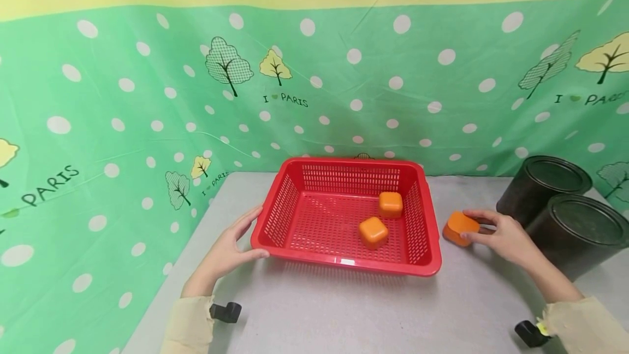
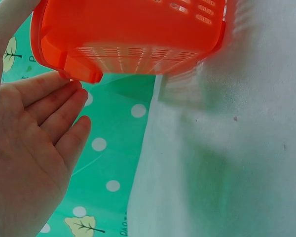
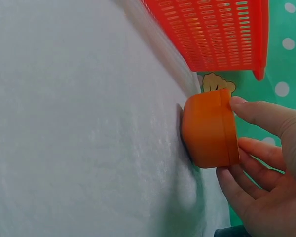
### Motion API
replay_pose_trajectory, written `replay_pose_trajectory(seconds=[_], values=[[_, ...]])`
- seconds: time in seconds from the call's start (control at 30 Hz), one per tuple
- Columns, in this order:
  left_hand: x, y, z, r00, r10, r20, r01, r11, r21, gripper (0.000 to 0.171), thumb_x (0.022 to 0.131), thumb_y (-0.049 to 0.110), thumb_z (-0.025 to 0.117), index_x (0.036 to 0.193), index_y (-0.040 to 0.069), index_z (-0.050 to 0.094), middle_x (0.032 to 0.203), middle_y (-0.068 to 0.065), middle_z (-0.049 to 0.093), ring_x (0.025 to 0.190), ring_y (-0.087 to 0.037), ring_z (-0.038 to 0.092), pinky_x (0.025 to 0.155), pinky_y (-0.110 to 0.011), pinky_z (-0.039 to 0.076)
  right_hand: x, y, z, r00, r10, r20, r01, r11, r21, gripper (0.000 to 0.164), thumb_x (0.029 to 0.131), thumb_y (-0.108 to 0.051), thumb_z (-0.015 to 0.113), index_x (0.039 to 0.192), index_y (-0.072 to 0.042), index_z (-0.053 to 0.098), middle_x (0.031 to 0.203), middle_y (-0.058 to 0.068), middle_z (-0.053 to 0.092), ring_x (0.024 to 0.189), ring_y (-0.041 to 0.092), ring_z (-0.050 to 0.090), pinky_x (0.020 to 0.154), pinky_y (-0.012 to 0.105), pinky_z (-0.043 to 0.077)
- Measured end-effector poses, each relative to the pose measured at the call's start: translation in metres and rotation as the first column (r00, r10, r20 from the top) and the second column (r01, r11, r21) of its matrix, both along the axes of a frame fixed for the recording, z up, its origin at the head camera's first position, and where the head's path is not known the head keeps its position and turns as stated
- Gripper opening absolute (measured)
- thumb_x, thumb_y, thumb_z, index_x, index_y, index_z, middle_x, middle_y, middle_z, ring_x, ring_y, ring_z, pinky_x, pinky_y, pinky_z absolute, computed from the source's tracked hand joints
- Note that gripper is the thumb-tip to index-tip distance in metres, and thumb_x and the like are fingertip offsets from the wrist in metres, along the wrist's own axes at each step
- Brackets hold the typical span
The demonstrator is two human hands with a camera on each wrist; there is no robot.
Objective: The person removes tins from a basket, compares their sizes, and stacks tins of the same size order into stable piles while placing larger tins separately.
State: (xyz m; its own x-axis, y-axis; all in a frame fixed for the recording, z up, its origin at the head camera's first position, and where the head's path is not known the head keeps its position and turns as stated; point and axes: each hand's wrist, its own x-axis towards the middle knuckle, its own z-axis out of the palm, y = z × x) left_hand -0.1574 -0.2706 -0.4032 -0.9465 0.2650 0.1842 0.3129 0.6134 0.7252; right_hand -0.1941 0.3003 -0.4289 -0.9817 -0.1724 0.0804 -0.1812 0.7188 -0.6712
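A red perforated plastic basket (image 1: 346, 262) stands on the table, with two rounded orange boxes inside: one box (image 1: 390, 204) toward the back right, another box (image 1: 373, 232) nearer the front. My left hand (image 1: 227, 250) is at its left end, fingers straight and thumb spread, fingertips right at the rim. In the left wrist view the palm shows beside the basket's red wall (image 2: 133, 29). Right of the basket, my right hand (image 1: 506, 235) holds a third small orange box (image 1: 461, 228) between thumb and fingers. The right wrist view shows this box (image 3: 207, 131) with a seam near its top, low over the table.
Two dark lidded cans, the rear can (image 1: 543, 184) and the front can (image 1: 582, 231), stand just beyond my right hand. A green dotted cloth (image 1: 334, 86) hangs behind and to the left of the pale table (image 1: 314, 316).
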Motion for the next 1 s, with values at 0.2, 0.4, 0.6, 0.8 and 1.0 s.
replay_pose_trajectory(seconds=[0.2,0.4,0.6,0.8,1.0], values=[[0.0,0.0,-0.001,1.0,0.0,0.0,0.0,1.0,0.007,0.097,0.075,0.026,0.088,0.156,0.019,0.036,0.163,-0.003,0.035,0.15,-0.028,0.032,0.118,-0.019,0.033,0.002,0.001,0.005,0.999,-0.032,0.027,0.033,0.998,-0.045,0.062,0.086,-0.031,0.079,0.131,0.006,0.058,0.128,0.029,0.063,0.092,-0.014,0.057,0.074,0.003,0.052],[0.001,0.0,-0.001,1.0,-0.001,0.003,0.001,1.0,0.013,0.097,0.075,0.027,0.088,0.156,0.02,0.035,0.163,-0.002,0.034,0.15,-0.028,0.032,0.115,-0.01,0.029,0.003,0.0,0.013,0.999,-0.048,0.0,0.048,0.994,-0.097,0.058,0.088,-0.03,0.076,0.132,0.005,0.058,0.129,0.031,0.061,0.089,-0.028,0.046,0.072,0.004,0.052],[0.0,-0.001,-0.002,1.0,-0.013,0.001,0.013,0.999,0.03,0.097,0.074,0.026,0.088,0.156,0.02,0.035,0.163,-0.003,0.034,0.15,-0.028,0.031,0.113,-0.006,0.028,0.005,-0.002,0.02,0.998,-0.064,-0.019,0.061,0.99,-0.128,0.056,0.09,-0.028,0.075,0.133,0.003,0.057,0.123,0.016,0.068,0.09,-0.027,0.048,0.072,0.002,0.052],[0.0,-0.001,-0.002,1.0,-0.018,-0.006,0.018,0.999,0.033,0.097,0.074,0.025,0.088,0.156,0.02,0.035,0.163,-0.003,0.034,0.15,-0.028,0.032,0.113,-0.006,0.028,0.004,-0.005,0.029,0.997,-0.067,-0.04,0.058,0.979,-0.196,0.055,0.091,-0.025,0.074,0.135,0.003,0.056,0.101,-0.04,0.053,0.092,-0.026,0.052,0.073,0.0,0.051],[0.0,0.0,0.0,1.0,-0.006,-0.002,0.006,1.0,0.015,0.097,0.074,0.026,0.088,0.156,0.02,0.035,0.163,-0.003,0.035,0.15,-0.028,0.032,0.12,-0.03,0.035,0.004,-0.01,0.037,0.994,-0.062,-0.089,0.036,0.964,-0.264,0.054,0.091,-0.019,0.074,0.134,0.006,0.055,0.102,-0.04,0.056,0.094,-0.025,0.056,0.076,-0.001,0.051]])
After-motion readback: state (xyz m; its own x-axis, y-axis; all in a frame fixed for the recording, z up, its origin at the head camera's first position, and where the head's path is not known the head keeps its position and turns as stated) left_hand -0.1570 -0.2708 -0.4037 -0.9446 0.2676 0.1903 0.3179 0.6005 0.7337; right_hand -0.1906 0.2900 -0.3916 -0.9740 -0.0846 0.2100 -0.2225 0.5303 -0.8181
